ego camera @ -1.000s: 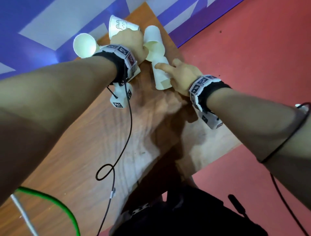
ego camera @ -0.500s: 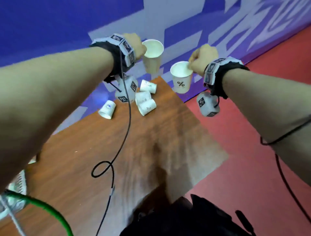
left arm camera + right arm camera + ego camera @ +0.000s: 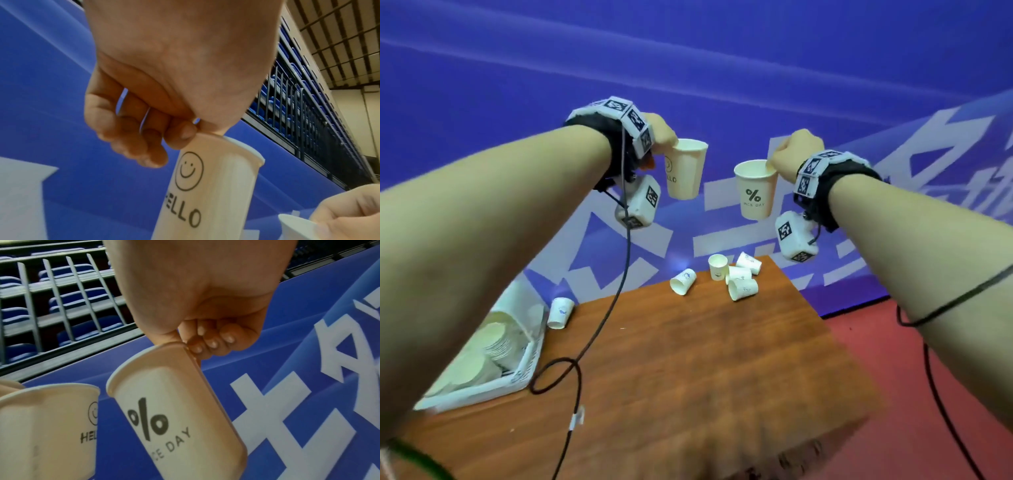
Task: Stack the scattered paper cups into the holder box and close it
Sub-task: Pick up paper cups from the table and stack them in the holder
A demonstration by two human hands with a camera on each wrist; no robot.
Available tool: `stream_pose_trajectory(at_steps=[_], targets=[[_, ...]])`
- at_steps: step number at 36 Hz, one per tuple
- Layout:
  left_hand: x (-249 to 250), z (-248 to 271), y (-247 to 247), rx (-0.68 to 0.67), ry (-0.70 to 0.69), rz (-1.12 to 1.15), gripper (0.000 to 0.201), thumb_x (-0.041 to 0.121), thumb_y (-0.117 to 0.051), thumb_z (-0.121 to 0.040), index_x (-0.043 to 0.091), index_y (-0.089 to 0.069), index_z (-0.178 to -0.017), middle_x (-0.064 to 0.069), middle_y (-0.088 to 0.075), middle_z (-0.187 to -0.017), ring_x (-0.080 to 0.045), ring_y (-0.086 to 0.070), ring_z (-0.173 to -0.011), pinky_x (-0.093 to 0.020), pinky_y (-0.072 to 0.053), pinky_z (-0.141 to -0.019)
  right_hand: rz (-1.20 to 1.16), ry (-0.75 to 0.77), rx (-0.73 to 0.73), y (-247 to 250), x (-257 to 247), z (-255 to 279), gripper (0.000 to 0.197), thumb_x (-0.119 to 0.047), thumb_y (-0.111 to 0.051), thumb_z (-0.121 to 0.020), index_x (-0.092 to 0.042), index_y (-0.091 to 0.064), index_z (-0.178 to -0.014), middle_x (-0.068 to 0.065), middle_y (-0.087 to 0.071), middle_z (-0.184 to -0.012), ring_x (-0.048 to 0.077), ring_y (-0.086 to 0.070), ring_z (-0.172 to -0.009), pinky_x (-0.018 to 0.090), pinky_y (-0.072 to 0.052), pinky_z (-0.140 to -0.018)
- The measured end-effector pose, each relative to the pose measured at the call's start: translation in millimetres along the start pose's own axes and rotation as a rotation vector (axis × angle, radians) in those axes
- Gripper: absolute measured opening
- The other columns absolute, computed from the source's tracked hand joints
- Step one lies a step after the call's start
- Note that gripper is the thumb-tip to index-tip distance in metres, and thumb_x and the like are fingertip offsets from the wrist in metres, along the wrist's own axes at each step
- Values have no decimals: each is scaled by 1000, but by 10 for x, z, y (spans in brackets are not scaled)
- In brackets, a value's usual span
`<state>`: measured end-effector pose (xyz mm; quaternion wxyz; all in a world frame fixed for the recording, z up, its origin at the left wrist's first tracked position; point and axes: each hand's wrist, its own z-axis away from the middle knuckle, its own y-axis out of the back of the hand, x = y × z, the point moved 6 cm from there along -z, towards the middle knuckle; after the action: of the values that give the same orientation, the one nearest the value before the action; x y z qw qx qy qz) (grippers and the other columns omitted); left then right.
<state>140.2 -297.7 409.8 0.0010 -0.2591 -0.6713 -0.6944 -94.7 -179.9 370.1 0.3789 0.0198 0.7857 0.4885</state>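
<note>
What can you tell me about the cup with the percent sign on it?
The percent-sign cup is a white paper cup with a rolled rim, printed with a black % and small lettering ending in "DAY". It looks empty. It hangs mouth up, slightly tilted, well above the wooden table. The right hand pinches its rim, thumb inside; nothing else touches it.

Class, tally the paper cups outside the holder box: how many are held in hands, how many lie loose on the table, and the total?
Held cups: 2, the HELLO cup in the left hand and the % cup in the right hand
Loose cups on the table: 6
Total: 8
</note>
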Motion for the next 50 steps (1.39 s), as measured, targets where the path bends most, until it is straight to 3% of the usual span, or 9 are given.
stream_pose_trajectory(at_steps=[6, 10, 13, 21, 30, 35, 38, 42, 50], targets=[[-541, 779, 230, 27, 111, 36, 13, 14, -47, -72, 17, -43, -60, -11, -53, -56, -25, -46, -49, -32, -39, -63, -61, 95, -113, -148, -491, 629, 31, -8, -55, -78, 7, -68, -101, 9, -53, -71, 22, -42, -65, 27, -34, -56], [-873, 1189, 347, -9, 177, 17, 25, 9, -58, -84, 18, -47, -63, -7, -56, -65, -27, -52, -59, -33, -48, -61, -80, 122, -162, -260, -711, 1045, 32, -11, -56, -80, 4, -70, -104, 16, -64, -78, 22, -48, -68, 30, -41, -62], [-1036, 1514, 449, 16, 169, 37, 17, 8, -46, -75, 17, -40, -62, -10, -48, -59, -25, -42, -55, -24, -35, -53, -52, 153, -175, -344, -898, 1305, 30, -8, -54, -82, 2, -71, -105, 13, -65, -79, 23, -50, -67, 31, -43, -62], [-1802, 2075, 774, 105, 248, 55, 17, 20, -46, -79, 9, -52, -67, -16, -69, -65, -26, -57, -46, -31, -49, -62, -38, 258, -237, -670, -1590, 1755, 27, -10, -58, -84, -3, -74, -105, 16, -74, -99, 24, -58, -72, 37, -56, -78], [-3047, 2221, 1157, 55, 294, 26, 27, 27, -56, -96, 15, -55, -72, -7, -66, -76, -25, -62, -63, -37, -58, -72, -68, 345, -252, -1362, -2759, 2275, 29, -11, -54, -83, -1, -72, -104, 18, -72, -92, 24, -55, -68, 32, -48, -65], [-3741, 2258, 1234, 55, 322, 11, 23, 22, -44, -89, 7, -50, -72, -16, -69, -66, -27, -57, -51, -29, -47, -58, -21, 348, -309, -1891, -3283, 2612, 19, -4, -52, -83, -2, -68, -73, 14, -64, -68, 22, -46, -68, 25, -39, -53], [-4115, 2262, 1249, 36, 315, 14, 21, 20, -44, -88, 7, -50, -72, -15, -69, -66, -25, -56, -50, -29, -47, -58, -23, 354, -319, -2209, -3529, 2782, 31, -3, -53, -82, 7, -70, -106, 24, -70, -102, 19, -45, -69, 40, -56, -68], [-4590, 2276, 1175, 1, 328, 24, 19, 16, -46, -89, 5, -57, -78, -15, -69, -68, -25, -58, -51, -31, -51, -62, -6, 342, -340, -2619, -3770, 2955, 29, -2, -54, -82, 9, -70, -103, 27, -70, -98, 19, -46, -63, 31, -45, -58], [-5612, 2242, 667, -100, 442, 28, 25, 11, -48, -86, 2, -65, -69, -11, -66, -55, -24, -60, -47, -31, -54, -58, 8, 327, -473, -3586, -3965, 3195, 27, -3, -54, -85, 3, -73, -102, 20, -73, -99, 33, -68, -95, 40, -57, -84]])
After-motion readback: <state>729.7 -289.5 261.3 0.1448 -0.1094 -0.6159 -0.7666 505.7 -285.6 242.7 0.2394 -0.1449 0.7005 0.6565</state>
